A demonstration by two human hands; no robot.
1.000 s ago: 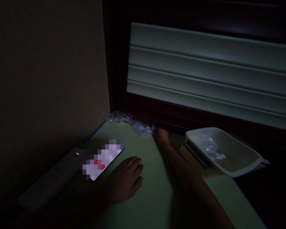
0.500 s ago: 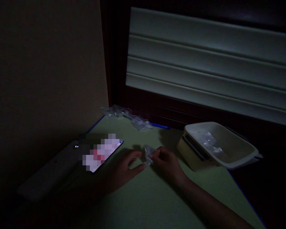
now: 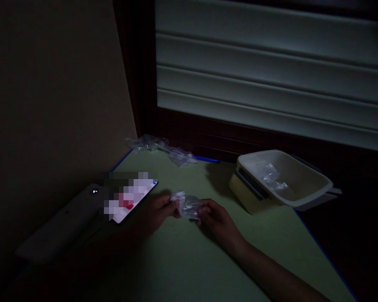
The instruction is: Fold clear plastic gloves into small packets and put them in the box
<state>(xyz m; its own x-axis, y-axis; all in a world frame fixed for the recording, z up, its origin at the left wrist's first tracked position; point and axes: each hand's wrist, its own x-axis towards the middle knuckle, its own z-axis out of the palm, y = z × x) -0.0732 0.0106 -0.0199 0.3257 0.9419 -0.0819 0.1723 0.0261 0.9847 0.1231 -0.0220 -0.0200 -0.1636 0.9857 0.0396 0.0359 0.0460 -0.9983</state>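
"What are you holding?"

"I pinch the plastic (image 3: pixel 189 207) with my left hand (image 3: pixel 160 212) and right hand (image 3: pixel 219 223), over the table (image 3: pixel 208 268), left of the tub (image 3: pixel 247 200)."

"What could go wrong?"

"It looks thin, so a hard tug might rip it."

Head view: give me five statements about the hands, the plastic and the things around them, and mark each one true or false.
1. The left hand and the right hand both hold clear plastic. True.
2. The phone has a dark screen. False: its screen is lit.
3. Crumpled plastic lies inside the open box. True.
4. The box stands to the left of the phone. False: it stands to the right of it.
5. Loose plastic lies at the far edge of the tabletop. True.
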